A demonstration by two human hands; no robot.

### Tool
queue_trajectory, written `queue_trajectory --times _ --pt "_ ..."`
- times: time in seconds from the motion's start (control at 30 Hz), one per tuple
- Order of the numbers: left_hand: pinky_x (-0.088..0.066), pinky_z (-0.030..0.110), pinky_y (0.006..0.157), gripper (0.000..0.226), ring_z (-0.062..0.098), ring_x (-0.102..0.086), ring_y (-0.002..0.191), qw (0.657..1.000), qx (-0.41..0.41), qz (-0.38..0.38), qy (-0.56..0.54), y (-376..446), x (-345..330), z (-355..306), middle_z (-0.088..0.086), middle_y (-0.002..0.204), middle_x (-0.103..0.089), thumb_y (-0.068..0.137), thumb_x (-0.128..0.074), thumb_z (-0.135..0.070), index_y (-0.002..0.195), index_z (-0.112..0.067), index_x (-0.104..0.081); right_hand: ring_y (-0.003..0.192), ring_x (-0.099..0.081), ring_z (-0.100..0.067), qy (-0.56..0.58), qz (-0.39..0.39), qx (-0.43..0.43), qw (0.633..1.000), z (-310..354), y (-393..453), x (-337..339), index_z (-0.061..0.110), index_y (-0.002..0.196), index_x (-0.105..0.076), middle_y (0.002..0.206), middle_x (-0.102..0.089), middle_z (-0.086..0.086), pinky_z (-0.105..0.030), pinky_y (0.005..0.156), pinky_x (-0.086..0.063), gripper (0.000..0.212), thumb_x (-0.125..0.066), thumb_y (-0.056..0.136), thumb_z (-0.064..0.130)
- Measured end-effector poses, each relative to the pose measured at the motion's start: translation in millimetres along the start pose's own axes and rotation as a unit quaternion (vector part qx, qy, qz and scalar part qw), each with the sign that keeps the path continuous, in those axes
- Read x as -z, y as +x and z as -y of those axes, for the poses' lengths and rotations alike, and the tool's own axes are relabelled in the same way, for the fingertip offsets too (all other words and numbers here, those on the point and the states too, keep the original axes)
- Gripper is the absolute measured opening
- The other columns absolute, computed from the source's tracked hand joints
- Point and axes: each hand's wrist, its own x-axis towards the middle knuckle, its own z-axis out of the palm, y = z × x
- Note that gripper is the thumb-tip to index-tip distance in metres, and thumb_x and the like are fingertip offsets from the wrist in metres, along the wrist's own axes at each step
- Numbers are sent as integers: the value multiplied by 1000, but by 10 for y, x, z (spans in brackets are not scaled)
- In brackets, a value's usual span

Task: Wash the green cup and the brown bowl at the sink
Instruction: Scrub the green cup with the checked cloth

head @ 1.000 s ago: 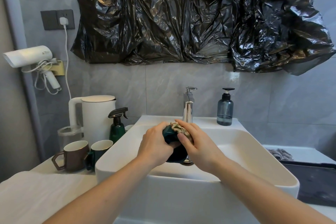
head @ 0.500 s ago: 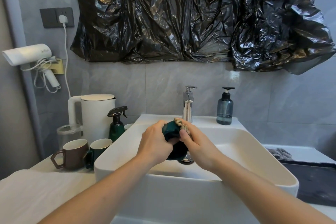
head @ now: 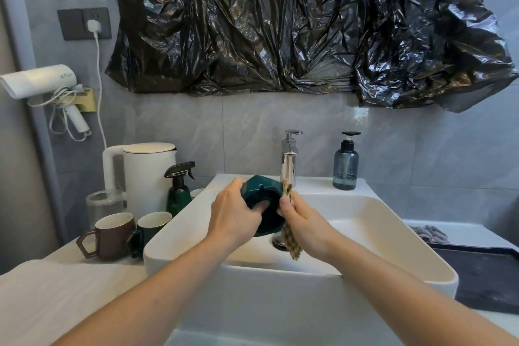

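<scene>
- Green cup [head: 262, 206]: held in the air over the middle of the sink [head: 393, 219], tipped on its side with the underside turned toward the camera; judged so held to expose the base and outer wall for scrubbing, and so that drips fall into the basin.
- Left hand [head: 234, 218]: wraps the cup from the left, fingers curled round its body, thumb across the recessed base; it acts as the steadying grip.
- Right hand [head: 302, 219]: fingers closed on a beige checked cloth [head: 290, 236], pressing its upper part against the right side of the cup; the cloth's free tail hangs down toward the drain [head: 279, 241].
- Tap [head: 289, 161]: stands at the far rim, directly behind the cup; no stream of water is visible.
- Brown mug [head: 112, 236]: upright on the worktop [head: 70, 255] left of the sink, touching or just beside a second green mug [head: 150, 229]; probably parked there within reach, awaiting a turn. Whether this is the task's brown bowl cannot be told.
- Spray bottle [head: 179, 191] and white kettle [head: 146, 174]: farther back on the left, clear of the wash area.
- Soap dispenser [head: 346, 166]: on the far ledge, right of the tap.
- Dark mat [head: 483, 278]: on the right, likely a draining spot.
- Judgement: the cup wash is under way; the bowl is not yet begun.
</scene>
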Motion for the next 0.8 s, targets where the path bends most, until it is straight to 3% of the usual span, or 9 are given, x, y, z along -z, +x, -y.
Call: queue_trajectory --times 0.1,0.17,0.23,0.3,0.43,0.57,0.8 --pt "-58 39 90 35 20 -65 101 1000 2 5 -11 -6 18 9 -9 108 -69 87 -82 -38 112 -29 -58 123 -57 -2 -22 -1 0 1000 8 -13 -8 36 141 -46 133 -62 10 -33 112 -43 36 -30 110 44" --pt "-59 40 88 32 19 -65 98 1000 -16 23 -2 -23 4 -4 -13 103 -68 86 -81 -40 108 -32 -59 124 -52 8 -37 -24 54 998 40 -14 -17 47 136 -45 134 -58 21 -22 110 -40 30 -37 110 35" --pt "-58 43 84 28 20 -65 94 998 -41 48 22 -46 -18 -24 -13 98 -68 84 -78 -40 102 -33 -57 132 -41 12 -105 -49 114 987 31 4 -22 48 144 -41 140 -47 28 -13 110 -31 40 -42 109 28" --pt "-57 45 82 26 22 -65 92 997 -52 56 33 -55 -22 -37 -12 95 -68 84 -76 -39 99 -33 -56 135 -40 7 -131 -55 133 981 10 33 -23 41 151 -40 143 -45 25 -17 113 -31 44 -44 108 28" --pt "-58 40 82 29 18 -64 91 999 -38 18 18 -30 -8 -17 -12 97 -68 85 -80 -40 103 -31 -58 125 -54 3 -31 -15 54 998 -4 14 -4 57 134 -41 133 -59 21 -26 108 -43 29 -38 109 42" --pt "-60 38 88 35 17 -64 98 1000 -15 9 -3 -19 8 0 -11 105 -68 88 -82 -38 112 -30 -58 125 -56 -7 3 5 -14 1000 -12 -12 -4 33 136 -45 131 -62 9 -42 114 -42 38 -31 107 54" --pt "-59 38 92 27 16 -65 104 997 -16 78 -16 -52 -24 -3 -16 107 -68 93 -73 -32 115 -36 -59 104 -64 -8 -20 -61 18 998 -3 2 35 32 122 -49 109 -67 12 -21 83 -48 22 -37 109 45"
